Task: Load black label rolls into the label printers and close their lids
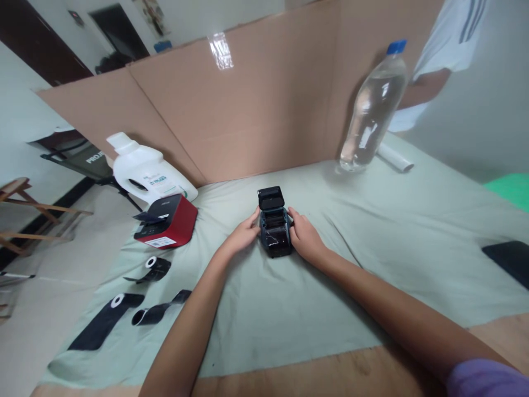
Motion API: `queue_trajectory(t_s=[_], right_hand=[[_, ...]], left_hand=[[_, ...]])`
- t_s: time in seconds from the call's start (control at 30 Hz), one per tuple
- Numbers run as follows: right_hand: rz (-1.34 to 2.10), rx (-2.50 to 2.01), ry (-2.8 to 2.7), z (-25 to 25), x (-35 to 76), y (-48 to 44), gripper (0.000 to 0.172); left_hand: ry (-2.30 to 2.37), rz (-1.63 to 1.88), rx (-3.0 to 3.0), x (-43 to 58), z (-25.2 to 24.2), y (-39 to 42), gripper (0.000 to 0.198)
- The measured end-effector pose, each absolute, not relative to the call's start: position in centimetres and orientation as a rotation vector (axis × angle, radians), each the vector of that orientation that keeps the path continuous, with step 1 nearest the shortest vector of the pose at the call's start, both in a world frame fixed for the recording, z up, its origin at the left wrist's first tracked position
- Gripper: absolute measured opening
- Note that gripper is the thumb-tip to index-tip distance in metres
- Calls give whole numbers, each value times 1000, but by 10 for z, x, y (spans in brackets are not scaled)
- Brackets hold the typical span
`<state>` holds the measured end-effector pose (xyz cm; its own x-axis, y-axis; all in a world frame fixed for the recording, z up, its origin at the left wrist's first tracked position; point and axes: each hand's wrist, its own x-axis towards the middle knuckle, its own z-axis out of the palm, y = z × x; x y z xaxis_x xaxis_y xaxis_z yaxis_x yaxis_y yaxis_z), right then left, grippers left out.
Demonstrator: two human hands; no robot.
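Note:
A small black printer-like device (276,234) stands on the pale green cloth in the middle, its lid (271,198) raised at the back. Inside its bay lies something dark and glossy. My left hand (244,231) is closed against the device's left side, fingers pressed to its edge. On the other side, my right hand (305,234) grips the right edge, its fingers curled there.
At the left are a red and black box-shaped device (182,221), a white jug (140,168) and black rolls (157,269). A cardboard panel (256,110) stands behind, with a water bottle (374,113) before it. A person's arm (425,88) shows beyond. A dark object (510,259) lies right.

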<state>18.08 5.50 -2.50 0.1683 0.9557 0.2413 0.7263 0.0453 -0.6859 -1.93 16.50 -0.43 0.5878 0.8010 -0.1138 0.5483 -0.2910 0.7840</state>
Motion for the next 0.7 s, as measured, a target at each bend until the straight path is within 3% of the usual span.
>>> queue_trajectory(t_s=[0.17,0.27,0.47,0.7], right_hand=[[396,-1749,-1621,-22,180,54,60],[381,-1739,-1629,-23,181,55,60],[368,-1703,-1629,-27,181,57,59],[388,-1690,-1617,-27,183,57,59]], left_hand=[[1104,329,1959,-12,15,162,65],[1190,321,2136,-10,28,157,47],[1530,139,2575,8,60,156,31],[1170,-248,2850,40,79,166,26]])
